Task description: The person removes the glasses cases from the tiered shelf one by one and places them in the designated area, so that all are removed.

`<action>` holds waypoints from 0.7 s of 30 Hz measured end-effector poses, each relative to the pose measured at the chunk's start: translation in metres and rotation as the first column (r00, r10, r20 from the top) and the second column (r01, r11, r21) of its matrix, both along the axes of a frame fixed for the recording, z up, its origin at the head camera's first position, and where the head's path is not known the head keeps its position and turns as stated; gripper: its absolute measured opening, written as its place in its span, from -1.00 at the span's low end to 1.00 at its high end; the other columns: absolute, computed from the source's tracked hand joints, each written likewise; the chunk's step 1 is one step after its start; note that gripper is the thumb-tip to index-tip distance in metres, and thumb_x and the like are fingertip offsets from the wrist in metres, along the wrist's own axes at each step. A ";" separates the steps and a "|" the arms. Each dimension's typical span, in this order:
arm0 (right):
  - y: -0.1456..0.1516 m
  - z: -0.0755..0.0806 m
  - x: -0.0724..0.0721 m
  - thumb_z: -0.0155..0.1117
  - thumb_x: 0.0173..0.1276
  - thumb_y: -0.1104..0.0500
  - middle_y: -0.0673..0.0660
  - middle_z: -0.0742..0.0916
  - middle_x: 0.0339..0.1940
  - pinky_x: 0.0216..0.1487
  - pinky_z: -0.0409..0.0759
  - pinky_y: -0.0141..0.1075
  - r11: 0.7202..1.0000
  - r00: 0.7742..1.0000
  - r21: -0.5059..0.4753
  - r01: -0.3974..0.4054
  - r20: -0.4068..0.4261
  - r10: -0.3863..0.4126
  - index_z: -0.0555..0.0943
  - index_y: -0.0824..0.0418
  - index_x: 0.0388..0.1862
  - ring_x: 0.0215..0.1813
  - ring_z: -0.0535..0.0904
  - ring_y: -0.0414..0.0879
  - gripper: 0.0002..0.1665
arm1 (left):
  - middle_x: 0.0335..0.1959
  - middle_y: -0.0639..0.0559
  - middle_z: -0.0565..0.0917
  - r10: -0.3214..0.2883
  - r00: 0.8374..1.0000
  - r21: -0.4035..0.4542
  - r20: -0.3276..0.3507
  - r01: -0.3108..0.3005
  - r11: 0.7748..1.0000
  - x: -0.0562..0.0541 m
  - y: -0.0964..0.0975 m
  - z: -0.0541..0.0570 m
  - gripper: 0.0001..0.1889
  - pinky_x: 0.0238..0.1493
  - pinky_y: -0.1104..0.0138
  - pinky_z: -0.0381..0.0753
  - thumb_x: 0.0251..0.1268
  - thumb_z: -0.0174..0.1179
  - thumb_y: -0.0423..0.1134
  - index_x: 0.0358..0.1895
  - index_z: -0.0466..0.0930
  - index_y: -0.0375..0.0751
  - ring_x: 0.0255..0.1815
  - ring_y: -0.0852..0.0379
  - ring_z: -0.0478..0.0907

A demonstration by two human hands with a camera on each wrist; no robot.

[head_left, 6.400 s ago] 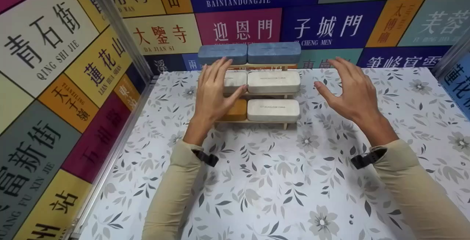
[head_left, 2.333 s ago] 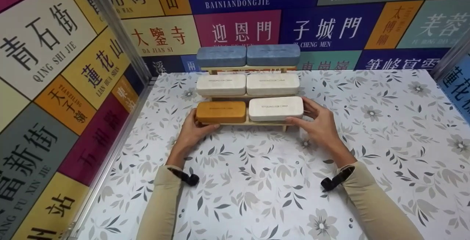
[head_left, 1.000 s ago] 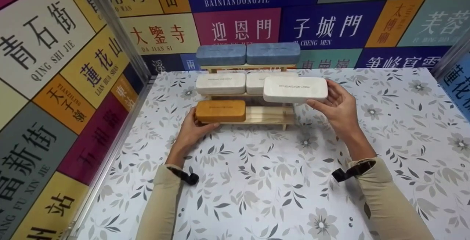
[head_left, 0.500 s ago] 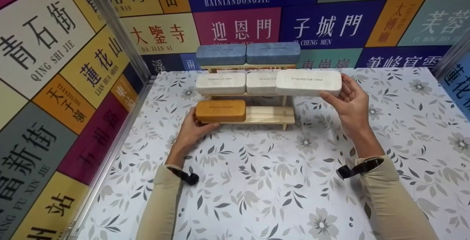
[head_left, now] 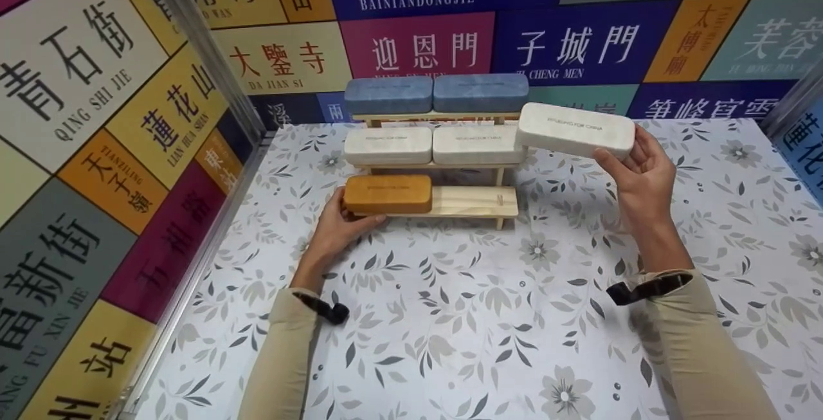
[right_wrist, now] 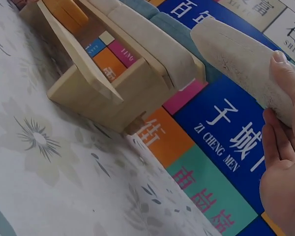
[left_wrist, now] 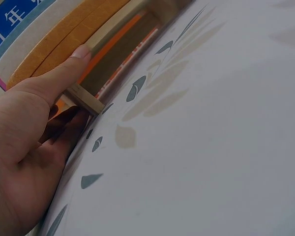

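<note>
Nearest are the beige sleeves (head_left: 276, 349) with black wrist straps (head_left: 652, 287), above the flower-printed table (head_left: 472, 349). Ahead, the left hand (head_left: 333, 224) grips the left end of the stepped wooden rack (head_left: 472, 201), thumb on the front edge of its lowest board, and has stayed there. Just above that hand sits the orange case (head_left: 388, 193).

The right hand, farther out, pinches a white case (head_left: 575, 129) by its right end, thumb in front, fingers behind. This case, seemingly for glasses, has just left the lowest board, up and rightward, and now hangs in the air with its left end tipped higher. So plain wood shows beside the orange case, and the piece being handled appears to be off the rack.

Left of the right hand, two more white cases (head_left: 388, 145) fill the middle board. Beyond them, two blue cases (head_left: 480, 93) rest on the top board, before a wall of street-name signs (head_left: 418, 47).
</note>
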State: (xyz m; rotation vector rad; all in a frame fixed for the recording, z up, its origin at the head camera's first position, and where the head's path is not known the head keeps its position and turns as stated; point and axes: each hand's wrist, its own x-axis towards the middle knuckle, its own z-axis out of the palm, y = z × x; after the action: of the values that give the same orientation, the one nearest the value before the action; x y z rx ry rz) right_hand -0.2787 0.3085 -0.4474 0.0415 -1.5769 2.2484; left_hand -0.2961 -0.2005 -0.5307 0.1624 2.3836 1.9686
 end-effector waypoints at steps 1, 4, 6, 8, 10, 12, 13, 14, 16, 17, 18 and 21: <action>0.002 -0.001 -0.001 0.57 0.31 0.46 0.26 0.55 0.58 0.28 0.71 -0.42 1.000 1.000 -0.018 0.002 0.006 -0.002 0.30 0.28 0.70 0.44 0.62 0.01 0.04 | 0.47 0.01 0.57 -0.002 1.000 0.001 -0.001 0.002 1.000 0.000 0.000 0.000 0.01 0.65 0.11 0.44 0.08 0.74 -0.02 0.58 0.33 0.02 0.51 0.01 0.54; 0.007 -0.005 -0.003 0.57 0.31 0.45 0.24 0.53 0.59 0.30 0.70 -0.43 0.999 1.000 -0.051 0.008 0.020 -0.007 0.25 0.27 0.73 0.48 0.59 0.01 0.08 | 0.46 0.00 0.58 -0.007 1.000 0.015 -0.003 0.007 1.000 0.000 0.000 -0.001 0.00 0.64 0.11 0.45 0.08 0.74 -0.04 0.57 0.34 0.02 0.50 0.01 0.55; 0.010 -0.009 -0.005 0.56 0.32 0.46 0.24 0.53 0.58 0.31 0.69 -0.43 0.998 1.000 -0.066 0.010 0.028 -0.008 0.24 0.28 0.74 0.49 0.58 0.01 0.08 | 0.46 0.00 0.58 -0.007 1.000 0.025 -0.001 0.007 1.000 0.000 0.000 -0.001 -0.01 0.64 0.12 0.45 0.07 0.74 -0.05 0.57 0.35 0.03 0.50 0.00 0.55; 0.012 -0.012 -0.007 0.54 0.34 0.46 0.23 0.53 0.57 0.32 0.68 -0.43 0.997 0.999 -0.080 0.011 0.040 -0.007 0.21 0.28 0.74 0.50 0.56 0.01 0.08 | 0.47 0.02 0.58 -0.006 1.000 0.026 0.002 0.006 1.000 0.001 0.000 -0.001 -0.01 0.65 0.12 0.44 0.07 0.75 -0.05 0.57 0.35 0.06 0.50 0.01 0.55; 0.014 -0.016 -0.009 0.54 0.36 0.43 0.23 0.52 0.59 0.33 0.67 -0.45 0.996 0.998 -0.088 0.014 0.062 -0.008 0.20 0.28 0.75 0.53 0.54 0.00 0.08 | 0.47 0.03 0.57 -0.003 1.000 0.026 0.003 0.003 1.000 0.001 0.000 -0.002 -0.01 0.66 0.11 0.43 0.06 0.75 -0.04 0.56 0.36 0.07 0.52 0.01 0.54; 0.017 -0.020 -0.011 0.54 0.37 0.42 0.23 0.48 0.64 0.33 0.66 -0.47 0.994 0.996 -0.106 0.018 0.089 -0.009 0.18 0.27 0.76 0.57 0.49 0.01 0.09 | 0.49 0.04 0.57 -0.002 1.000 0.023 0.003 0.002 1.000 0.000 0.000 -0.002 -0.01 0.67 0.12 0.41 0.06 0.75 -0.03 0.56 0.36 0.08 0.53 0.02 0.52; 0.019 -0.022 -0.011 0.55 0.36 0.42 0.24 0.45 0.67 0.33 0.66 -0.48 0.993 0.994 -0.113 0.022 0.105 -0.010 0.17 0.27 0.77 0.60 0.47 0.01 0.10 | 0.49 0.04 0.56 -0.004 1.000 0.024 0.001 0.004 1.000 0.001 0.000 -0.001 -0.01 0.67 0.12 0.40 0.06 0.75 -0.04 0.56 0.36 0.08 0.54 0.02 0.52; 0.021 -0.024 -0.012 0.55 0.36 0.42 0.24 0.42 0.70 0.33 0.65 -0.49 0.993 0.992 -0.118 0.025 0.124 -0.010 0.16 0.26 0.77 0.63 0.43 0.01 0.12 | 0.49 0.04 0.56 -0.004 1.000 0.025 -0.001 0.004 1.000 0.001 0.000 -0.001 -0.01 0.68 0.12 0.40 0.07 0.74 -0.04 0.56 0.36 0.08 0.54 0.03 0.51; 0.024 -0.028 -0.012 0.57 0.35 0.41 0.25 0.36 0.75 0.33 0.64 -0.51 0.993 0.986 -0.113 0.030 0.168 -0.010 0.15 0.25 0.78 0.68 0.39 0.02 0.15 | 0.48 0.02 0.57 -0.010 1.000 0.033 -0.009 0.011 0.999 0.001 0.000 -0.001 -0.02 0.67 0.12 0.41 0.08 0.74 -0.06 0.56 0.36 0.06 0.54 0.02 0.52; 0.026 -0.030 -0.012 0.57 0.35 0.40 0.25 0.32 0.77 0.33 0.64 -0.53 0.994 0.981 -0.104 0.025 0.195 -0.004 0.13 0.24 0.79 0.70 0.36 0.01 0.16 | 0.48 0.02 0.57 -0.014 1.000 0.036 -0.014 0.015 0.999 0.001 0.000 -0.001 -0.03 0.66 0.12 0.42 0.09 0.74 -0.07 0.56 0.36 0.05 0.53 0.02 0.53; 0.027 -0.031 -0.013 0.58 0.34 0.39 0.25 0.30 0.78 0.34 0.63 -0.53 0.996 0.975 -0.089 0.016 0.222 0.004 0.12 0.24 0.79 0.72 0.34 0.01 0.17 | 0.47 0.01 0.58 -0.018 1.000 0.038 -0.020 0.019 0.999 0.001 0.000 -0.001 -0.04 0.65 0.12 0.44 0.10 0.73 -0.08 0.56 0.36 0.04 0.52 0.01 0.54; 0.029 -0.036 -0.014 0.65 0.33 0.28 0.22 0.28 0.80 0.33 0.60 -0.58 0.999 0.946 0.025 -0.027 0.323 0.018 0.12 0.20 0.80 0.75 0.30 -0.02 0.22 | 0.44 0.00 0.60 -0.027 0.999 0.041 -0.032 0.028 0.999 0.001 0.000 -0.002 -0.05 0.62 0.11 0.48 0.12 0.72 -0.09 0.55 0.36 0.02 0.50 0.00 0.57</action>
State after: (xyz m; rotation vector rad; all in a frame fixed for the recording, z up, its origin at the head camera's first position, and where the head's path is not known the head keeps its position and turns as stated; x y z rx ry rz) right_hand -0.2923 0.3371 -0.4836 -0.3183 -1.7786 2.3405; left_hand -0.2949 -0.2008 -0.5329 0.2281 2.3466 2.0192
